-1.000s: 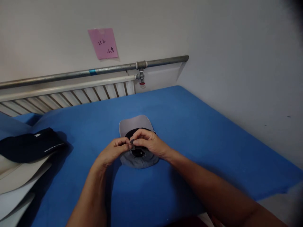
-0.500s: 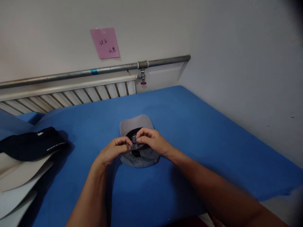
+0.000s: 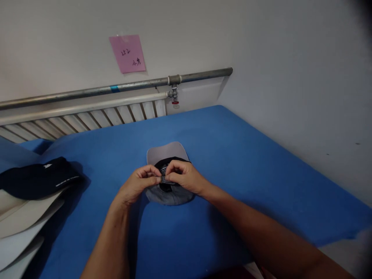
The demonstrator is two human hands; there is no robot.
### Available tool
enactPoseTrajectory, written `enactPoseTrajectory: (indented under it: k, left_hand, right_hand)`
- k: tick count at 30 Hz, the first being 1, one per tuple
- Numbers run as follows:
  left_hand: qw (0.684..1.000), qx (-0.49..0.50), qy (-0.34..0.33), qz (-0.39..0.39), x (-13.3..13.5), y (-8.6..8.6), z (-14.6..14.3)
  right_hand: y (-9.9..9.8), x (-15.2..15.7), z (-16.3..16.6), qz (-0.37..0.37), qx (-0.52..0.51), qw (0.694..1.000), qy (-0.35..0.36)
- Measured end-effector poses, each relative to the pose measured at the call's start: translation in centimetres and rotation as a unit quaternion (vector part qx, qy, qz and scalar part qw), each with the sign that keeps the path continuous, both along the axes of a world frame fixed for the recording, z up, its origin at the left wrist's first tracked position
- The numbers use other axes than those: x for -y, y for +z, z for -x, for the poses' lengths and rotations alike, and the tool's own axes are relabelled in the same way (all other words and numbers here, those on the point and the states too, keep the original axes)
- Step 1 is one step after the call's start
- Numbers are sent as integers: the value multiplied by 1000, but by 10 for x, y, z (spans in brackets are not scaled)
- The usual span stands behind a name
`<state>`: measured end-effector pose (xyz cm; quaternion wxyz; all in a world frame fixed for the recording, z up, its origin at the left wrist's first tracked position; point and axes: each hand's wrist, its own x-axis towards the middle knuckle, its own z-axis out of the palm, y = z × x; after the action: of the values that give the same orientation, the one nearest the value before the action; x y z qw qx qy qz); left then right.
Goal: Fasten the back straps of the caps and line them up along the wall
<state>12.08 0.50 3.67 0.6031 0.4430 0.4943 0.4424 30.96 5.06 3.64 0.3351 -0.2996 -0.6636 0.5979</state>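
Note:
A grey baseball cap [image 3: 171, 197] lies on the blue-covered table, its brim [image 3: 167, 152] pointing away from me and its dark inside partly showing. Both my hands work at the strap [image 3: 168, 180] across the cap's back opening. My left hand [image 3: 139, 181] pinches the strap's left part, by a small buckle, between thumb and forefinger. From the right, my right hand [image 3: 186, 176] pinches the strap close beside it, the fingertips of both hands almost meeting. The fingers hide much of the strap and buckle.
Stacked caps, a navy one [image 3: 37, 178] on top of beige and white ones [image 3: 29, 221], stand at the left. Beyond the blue table [image 3: 247, 162] are a radiator [image 3: 116, 114] and a metal pipe [image 3: 139, 83]. A pink note [image 3: 128, 53] hangs on the wall.
My right hand has come slightly down and left, bringing its fingertips to the strap near the buckle. My left hand stays nearly in place on the strap.

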Motion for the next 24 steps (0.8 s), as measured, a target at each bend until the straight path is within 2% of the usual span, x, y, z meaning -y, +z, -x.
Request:
enactPoseTrajectory:
  k: [13,20,24]
  left_hand:
    - [999,-25,-24,-22,3,2,-6]
    - [999,-41,-23,-21,5,5,-6]
    - [999,-38,-6,-26,4,6,-7]
  right_hand:
    - [5,2,-1,6,40,999,-3]
    - [1,3,0,-5,-12,999,-31]
    - [-3,2,1,-31,-33,999,-11]
